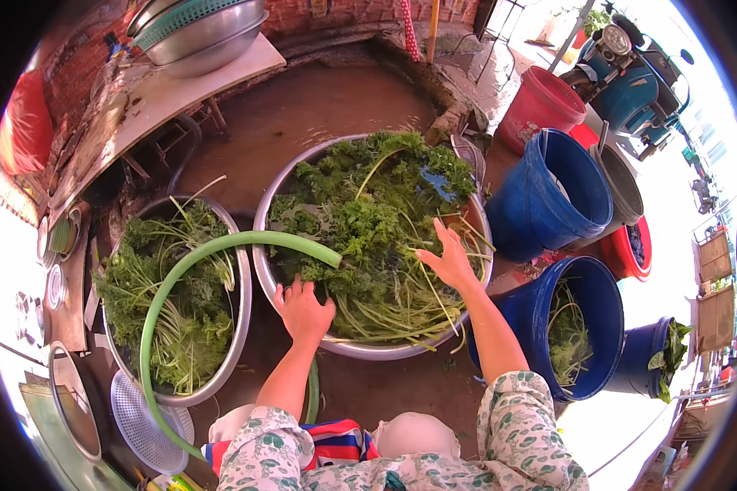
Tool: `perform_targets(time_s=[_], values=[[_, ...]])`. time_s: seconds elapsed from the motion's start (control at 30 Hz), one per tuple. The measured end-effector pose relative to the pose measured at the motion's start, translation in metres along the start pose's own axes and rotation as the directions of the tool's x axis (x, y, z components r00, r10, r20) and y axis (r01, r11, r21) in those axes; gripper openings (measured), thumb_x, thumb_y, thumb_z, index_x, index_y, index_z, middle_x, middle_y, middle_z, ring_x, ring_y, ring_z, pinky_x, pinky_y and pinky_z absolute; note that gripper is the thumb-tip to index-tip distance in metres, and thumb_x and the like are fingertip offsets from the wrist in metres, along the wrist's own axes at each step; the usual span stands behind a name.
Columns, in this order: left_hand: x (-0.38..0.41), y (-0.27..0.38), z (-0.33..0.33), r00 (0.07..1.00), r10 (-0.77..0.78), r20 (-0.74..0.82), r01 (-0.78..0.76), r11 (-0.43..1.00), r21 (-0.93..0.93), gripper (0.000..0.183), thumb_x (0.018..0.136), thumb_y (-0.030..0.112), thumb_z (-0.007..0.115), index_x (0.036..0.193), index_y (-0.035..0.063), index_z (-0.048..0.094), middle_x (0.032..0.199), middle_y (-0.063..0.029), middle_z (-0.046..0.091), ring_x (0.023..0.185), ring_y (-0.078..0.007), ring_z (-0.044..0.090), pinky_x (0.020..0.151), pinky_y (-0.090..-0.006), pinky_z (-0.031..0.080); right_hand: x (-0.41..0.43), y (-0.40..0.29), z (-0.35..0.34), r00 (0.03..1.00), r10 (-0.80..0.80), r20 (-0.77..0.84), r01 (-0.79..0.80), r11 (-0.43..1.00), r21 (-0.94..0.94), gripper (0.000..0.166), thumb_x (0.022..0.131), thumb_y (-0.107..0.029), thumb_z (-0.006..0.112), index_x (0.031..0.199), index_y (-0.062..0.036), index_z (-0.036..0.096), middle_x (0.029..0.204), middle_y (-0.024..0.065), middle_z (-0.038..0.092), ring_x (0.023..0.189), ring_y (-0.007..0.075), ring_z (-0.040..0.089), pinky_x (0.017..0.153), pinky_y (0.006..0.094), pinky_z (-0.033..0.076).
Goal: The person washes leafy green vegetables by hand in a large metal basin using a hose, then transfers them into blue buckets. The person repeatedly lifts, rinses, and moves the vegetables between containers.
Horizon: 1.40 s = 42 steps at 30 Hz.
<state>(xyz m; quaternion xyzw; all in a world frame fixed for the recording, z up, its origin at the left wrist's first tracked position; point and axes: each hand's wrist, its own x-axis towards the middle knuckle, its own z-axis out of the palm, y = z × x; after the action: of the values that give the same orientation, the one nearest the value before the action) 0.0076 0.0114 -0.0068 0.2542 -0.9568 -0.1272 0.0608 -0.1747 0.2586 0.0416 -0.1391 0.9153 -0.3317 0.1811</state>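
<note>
A large metal basin (368, 351) stands before me, filled with water and curly leafy greens (368, 224). Their pale stems (384, 319) lie toward its near side. At the near left rim, my left hand (304, 309) is spread, its fingertips among the leaves and partly hidden. My right hand (451, 261) hovers over the right part of the basin, fingers apart, by a long thin stem. A green hose (221, 242) arches in from the lower left, its end above the greens. Left of it, a second metal basin (244, 313) holds more of the same greens (178, 301).
On the right stand a blue bucket (528, 196), another blue bucket with greens (516, 325) and a red bucket (540, 110). A white plastic colander (138, 417) leans at lower left. Stacked metal basins (212, 43) sit on a board table (159, 104). Muddy water (319, 92) covers the ground beyond.
</note>
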Motion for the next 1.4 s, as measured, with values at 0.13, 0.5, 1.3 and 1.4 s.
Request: perform_targets(time_s=[0.13,0.5,1.3,1.4], values=[[-0.001,0.0,-0.005,0.996,0.009,0.092,-0.011,1.0,0.016,0.044,0.077,0.038,0.066,0.107,0.0055,0.063,0.106,-0.0085,0.066,0.104,-0.0242,0.059,0.116,-0.0457,0.014,0.079,-0.009,0.04,0.937,0.291,0.193,-0.324,0.931,0.168,0.143,0.058,-0.078,0.073,0.152,-0.017,-0.016,0.158,0.0251,0.002,0.146,0.0413,0.001,0.117,0.0553,0.018],[0.001,0.0,-0.006,0.996,0.033,0.078,-0.032,0.999,-0.011,0.049,0.075,0.046,0.067,0.102,0.0047,0.069,0.085,-0.01,0.07,0.095,-0.0235,0.063,0.116,-0.043,0.016,0.127,0.003,0.183,0.966,0.229,0.117,-0.19,0.942,-0.276,0.092,0.082,-0.019,0.07,0.153,-0.0191,0.012,0.122,0.0192,0.062,0.112,0.0327,0.061,0.09,0.0418,0.051],[-0.001,-0.005,-0.005,0.999,0.032,-0.009,-0.033,0.997,-0.07,0.052,0.067,0.037,0.077,0.107,0.006,0.065,0.13,-0.0144,0.056,0.117,-0.0267,0.052,0.115,-0.0431,0.02,-0.031,-0.031,-0.012,0.826,-0.55,-0.123,0.399,0.725,-0.561,0.073,0.056,-0.001,0.073,0.128,-0.0113,0.058,0.108,0.0126,0.056,0.105,0.0333,0.053,0.085,0.0453,0.044],[-0.002,-0.003,-0.005,1.0,0.02,-0.012,-0.021,0.995,-0.094,0.051,0.068,0.036,0.076,0.108,0.0059,0.065,0.131,-0.0152,0.056,0.117,-0.026,0.052,0.115,-0.0423,0.02,-0.038,0.0,0.017,0.821,-0.569,-0.044,0.434,0.673,-0.599,0.075,0.061,0.0,0.072,0.132,-0.0149,0.054,0.116,0.0143,0.055,0.106,0.034,0.052,0.085,0.0477,0.043]])
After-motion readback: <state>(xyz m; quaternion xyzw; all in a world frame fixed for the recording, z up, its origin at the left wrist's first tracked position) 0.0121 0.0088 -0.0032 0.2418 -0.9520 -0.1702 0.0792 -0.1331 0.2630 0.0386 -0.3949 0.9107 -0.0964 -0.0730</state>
